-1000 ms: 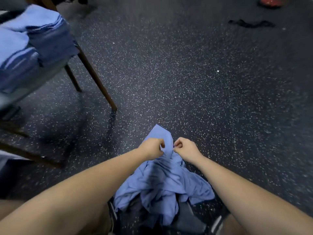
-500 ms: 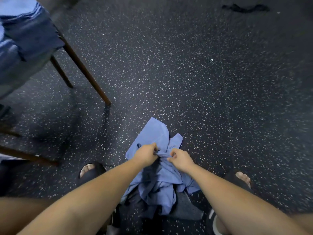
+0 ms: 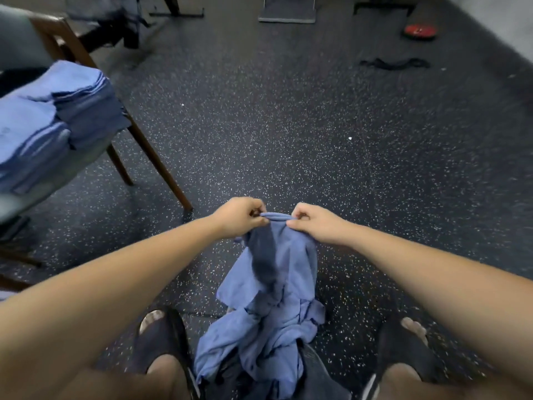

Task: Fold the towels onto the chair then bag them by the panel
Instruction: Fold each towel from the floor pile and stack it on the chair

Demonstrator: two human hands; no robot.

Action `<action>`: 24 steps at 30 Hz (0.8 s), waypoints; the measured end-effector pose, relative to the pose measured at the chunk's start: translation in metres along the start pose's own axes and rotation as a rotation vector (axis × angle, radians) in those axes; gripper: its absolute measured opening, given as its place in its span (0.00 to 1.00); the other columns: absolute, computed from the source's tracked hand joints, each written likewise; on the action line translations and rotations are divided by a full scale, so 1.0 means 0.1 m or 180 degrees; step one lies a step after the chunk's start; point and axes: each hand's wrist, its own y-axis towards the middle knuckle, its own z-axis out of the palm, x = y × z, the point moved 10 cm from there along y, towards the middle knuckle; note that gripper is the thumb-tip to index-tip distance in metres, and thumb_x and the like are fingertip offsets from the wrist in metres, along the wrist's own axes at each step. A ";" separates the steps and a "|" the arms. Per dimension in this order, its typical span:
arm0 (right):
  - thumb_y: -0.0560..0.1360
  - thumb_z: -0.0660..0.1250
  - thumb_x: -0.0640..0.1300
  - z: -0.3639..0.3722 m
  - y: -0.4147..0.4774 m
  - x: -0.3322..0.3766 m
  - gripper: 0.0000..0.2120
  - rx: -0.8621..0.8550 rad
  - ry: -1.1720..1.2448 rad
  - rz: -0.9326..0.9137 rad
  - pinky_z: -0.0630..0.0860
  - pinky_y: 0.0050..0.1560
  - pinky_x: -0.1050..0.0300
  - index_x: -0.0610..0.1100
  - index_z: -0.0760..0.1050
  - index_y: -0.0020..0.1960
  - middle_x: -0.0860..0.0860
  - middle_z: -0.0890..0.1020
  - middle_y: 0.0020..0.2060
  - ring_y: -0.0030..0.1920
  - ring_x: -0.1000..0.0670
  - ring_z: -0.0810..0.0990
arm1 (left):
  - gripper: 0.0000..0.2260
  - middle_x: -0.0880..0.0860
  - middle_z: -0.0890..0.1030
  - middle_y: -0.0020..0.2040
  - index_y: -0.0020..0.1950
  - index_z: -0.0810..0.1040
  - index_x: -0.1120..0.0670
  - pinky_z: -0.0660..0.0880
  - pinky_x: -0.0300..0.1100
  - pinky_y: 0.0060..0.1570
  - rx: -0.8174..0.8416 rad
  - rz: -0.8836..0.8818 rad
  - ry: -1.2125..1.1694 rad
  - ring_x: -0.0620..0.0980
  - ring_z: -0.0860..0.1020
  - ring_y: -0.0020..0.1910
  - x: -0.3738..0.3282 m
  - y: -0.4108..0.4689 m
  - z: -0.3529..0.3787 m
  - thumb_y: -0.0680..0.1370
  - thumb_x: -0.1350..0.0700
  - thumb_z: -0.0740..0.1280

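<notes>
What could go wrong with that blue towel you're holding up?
1. The left hand and right hand pinch the towel only by its top edge, close together, so it might slip or fold crooked.
2. Its lower end hangs into the pile between the feet and may drag other towels up.
3. The stack on the chair sits near the seat's corner; one more towel could tip it.

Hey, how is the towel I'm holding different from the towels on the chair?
The held towel hangs crumpled and unfolded; the chair towels lie folded flat in stacks. The held towel is pinched by the left hand and right hand; the chair towels rest untouched on the chair. Both are blue cloth.
</notes>
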 end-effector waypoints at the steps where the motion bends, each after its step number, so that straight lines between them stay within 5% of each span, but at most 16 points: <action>1: 0.83 0.71 0.51 -0.13 -0.04 0.11 0.10 -0.0038 0.0083 -0.0032 0.67 0.34 0.57 0.45 0.78 0.51 0.54 0.78 0.35 0.32 0.56 0.71 | 0.04 0.45 0.82 0.46 0.52 0.82 0.46 0.78 0.46 0.50 -0.0129 0.0072 0.0019 0.48 0.81 0.45 -0.09 0.00 -0.17 0.80 0.49 0.74; 9: 0.81 0.73 0.50 -1.12 -0.31 0.90 0.10 -0.0421 0.0443 -0.0235 0.70 0.39 0.54 0.43 0.80 0.51 0.49 0.81 0.41 0.40 0.52 0.74 | 0.06 0.43 0.84 0.43 0.51 0.80 0.45 0.78 0.40 0.45 -0.0534 0.0672 -0.0142 0.40 0.81 0.43 -1.04 -0.14 -1.11 0.78 0.50 0.76; 14: 0.83 0.71 0.45 -1.71 -0.60 1.28 0.07 -0.0682 0.1031 -0.0328 0.66 0.31 0.60 0.46 0.77 0.47 0.58 0.75 0.27 0.30 0.57 0.70 | 0.10 0.45 0.84 0.43 0.50 0.76 0.43 0.80 0.45 0.47 -0.0611 0.1043 -0.0186 0.45 0.83 0.43 -1.65 -0.47 -1.40 0.78 0.48 0.77; 20: 0.83 0.71 0.46 -2.13 -0.90 1.49 0.08 -0.0968 0.1671 -0.0345 0.75 0.35 0.58 0.48 0.76 0.46 0.48 0.82 0.41 0.37 0.51 0.79 | 0.30 0.42 0.81 0.48 0.63 0.68 0.45 0.81 0.51 0.47 -0.0754 0.1174 -0.0104 0.46 0.82 0.45 -1.98 -0.81 -1.55 0.71 0.40 0.81; 24: 0.85 0.68 0.45 -2.20 -0.93 1.48 0.11 -0.0908 0.2210 -0.0247 0.76 0.41 0.57 0.49 0.75 0.44 0.49 0.82 0.41 0.39 0.51 0.80 | 0.39 0.46 0.75 0.57 0.71 0.66 0.45 0.77 0.51 0.44 -0.1298 0.1713 0.1309 0.49 0.73 0.43 -2.26 -0.99 -1.58 0.66 0.40 0.80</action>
